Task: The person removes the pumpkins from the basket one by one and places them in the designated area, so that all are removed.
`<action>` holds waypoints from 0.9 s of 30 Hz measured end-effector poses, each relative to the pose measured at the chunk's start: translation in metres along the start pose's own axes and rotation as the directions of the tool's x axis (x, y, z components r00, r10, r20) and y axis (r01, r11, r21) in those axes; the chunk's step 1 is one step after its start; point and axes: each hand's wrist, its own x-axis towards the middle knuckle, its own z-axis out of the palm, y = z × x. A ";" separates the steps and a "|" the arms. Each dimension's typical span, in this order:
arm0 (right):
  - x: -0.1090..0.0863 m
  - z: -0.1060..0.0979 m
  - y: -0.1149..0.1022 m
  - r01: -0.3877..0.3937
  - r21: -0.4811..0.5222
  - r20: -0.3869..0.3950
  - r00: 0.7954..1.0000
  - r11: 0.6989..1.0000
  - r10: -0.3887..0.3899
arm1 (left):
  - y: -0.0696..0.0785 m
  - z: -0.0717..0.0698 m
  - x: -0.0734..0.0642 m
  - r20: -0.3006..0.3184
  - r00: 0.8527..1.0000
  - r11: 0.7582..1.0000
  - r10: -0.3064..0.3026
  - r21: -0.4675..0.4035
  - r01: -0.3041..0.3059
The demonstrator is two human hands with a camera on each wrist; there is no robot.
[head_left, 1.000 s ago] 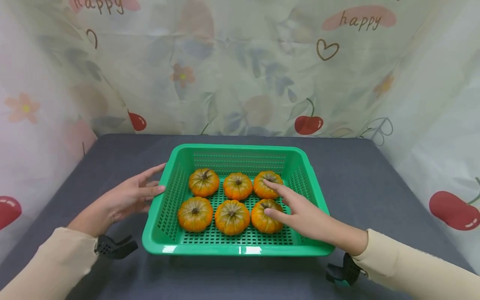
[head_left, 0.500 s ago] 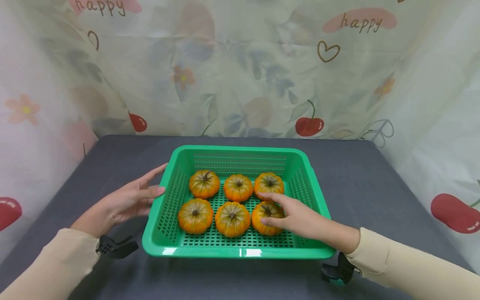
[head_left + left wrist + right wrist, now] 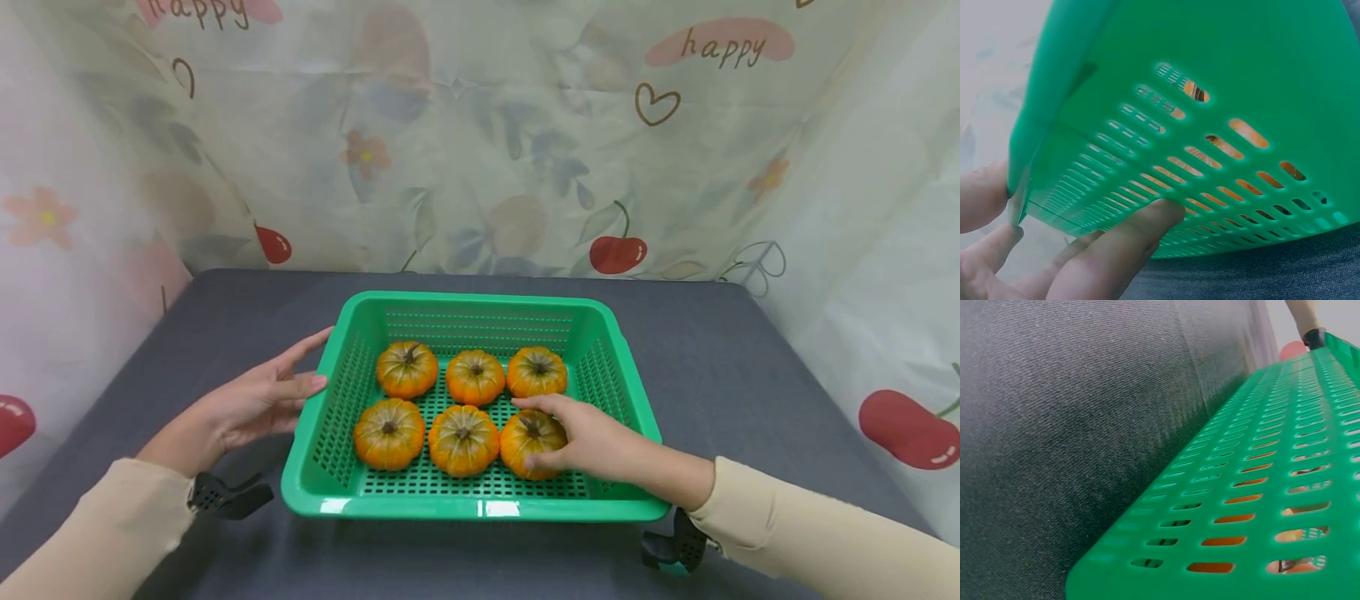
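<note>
Several small orange pumpkins sit in two rows inside a green plastic basket point(image 3: 480, 507). My right hand point(image 3: 600, 446) reaches over the basket's right side and grips the front right pumpkin point(image 3: 517, 446), thumb on its near side and fingers on its far side. Just behind is the back right pumpkin point(image 3: 537, 372). On the other side, my left hand point(image 3: 247, 404) holds the basket's left rim, its thumb on the rim. In the left wrist view, its fingers point(image 3: 1141, 234) lie against the slotted outer wall point(image 3: 1210, 75). The right wrist view shows the basket's front wall point(image 3: 1260, 487), not the right hand.
The other pumpkins include the front middle one point(image 3: 463, 442), touching the gripped one, and the front left one point(image 3: 388, 435). The basket stands on a dark grey table point(image 3: 697, 358). A patterned curtain point(image 3: 465, 167) hangs behind and along both sides.
My right hand has come down and toward me from above the right-hand pumpkins, closing round the front right one, which has shifted slightly nearer. The left hand stays on the rim.
</note>
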 end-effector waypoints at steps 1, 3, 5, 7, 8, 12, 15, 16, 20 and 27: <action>0.000 0.000 0.000 -0.001 -0.001 0.007 1.000 1.000 0.001 | 0.000 0.000 0.000 0.001 1.000 1.000 -0.001 -0.003 0.001; 0.000 -0.001 0.000 0.000 -0.004 0.019 1.000 1.000 0.000 | 0.001 0.000 0.000 0.001 1.000 1.000 -0.002 -0.007 0.002; 0.000 -0.001 0.000 -0.001 -0.010 0.031 1.000 1.000 0.001 | 0.001 0.000 0.000 0.001 1.000 1.000 -0.003 -0.008 0.003; 0.000 -0.001 0.001 0.003 -0.017 0.038 0.999 1.000 -0.002 | 0.001 0.000 0.000 0.002 1.000 1.000 -0.004 -0.011 0.004; 0.000 -0.001 0.001 0.005 -0.022 0.041 0.999 1.000 -0.004 | 0.001 0.000 0.000 0.002 1.000 1.000 -0.004 -0.011 0.004; 0.001 0.000 0.001 0.013 -0.029 0.052 0.999 0.999 -0.012 | 0.002 0.000 -0.001 0.004 1.000 1.000 -0.004 -0.013 0.004; 0.002 0.000 0.002 0.015 -0.034 0.057 0.998 0.999 -0.013 | 0.002 0.001 -0.001 0.005 1.000 1.000 0.000 -0.009 0.000; 0.002 0.000 0.002 0.015 -0.037 0.057 0.998 0.999 -0.013 | 0.002 0.000 -0.001 0.005 1.000 1.000 0.002 -0.009 -0.002; 0.002 0.000 0.002 0.017 -0.053 0.062 0.998 0.998 -0.013 | 0.003 0.000 -0.001 0.009 1.000 1.000 0.004 -0.004 -0.004; 0.003 0.001 0.005 0.027 -0.059 0.078 0.997 0.998 -0.022 | 0.003 0.001 -0.001 0.008 1.000 1.000 0.002 -0.006 -0.002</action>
